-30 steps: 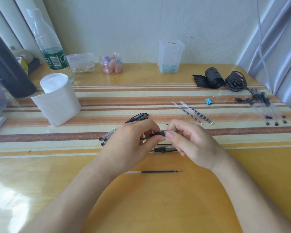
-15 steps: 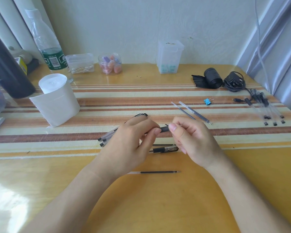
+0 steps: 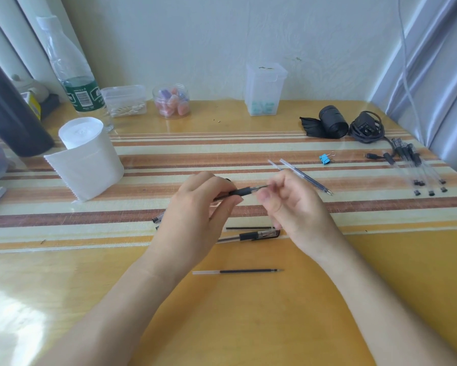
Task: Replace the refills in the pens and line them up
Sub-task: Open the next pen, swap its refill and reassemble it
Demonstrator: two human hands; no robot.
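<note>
My left hand point(image 3: 195, 220) grips a clear pen with a black rubber grip point(image 3: 241, 192), held level above the striped mat. My right hand point(image 3: 293, 204) pinches that pen's tip end between thumb and fingers. Under my hands lie another black-grip pen point(image 3: 251, 236) and a thin black refill point(image 3: 248, 228). A loose refill point(image 3: 238, 271) rests on the bare wood nearer to me. Two more refills point(image 3: 307, 177) lie slantwise behind my right hand. Several clear pens point(image 3: 417, 167) lie side by side at the far right. More pen ends point(image 3: 156, 220) poke out left of my left hand.
A white tissue roll point(image 3: 86, 157) stands at the left, with a water bottle point(image 3: 74, 72) and small plastic boxes point(image 3: 264, 88) along the wall. A blue binder clip point(image 3: 325, 159), a black roll point(image 3: 333, 122) and a coiled cable point(image 3: 367, 126) sit back right.
Both hands have lifted the pen a little and away from me. My right fingers have shifted from the barrel to the pen's tip end.
</note>
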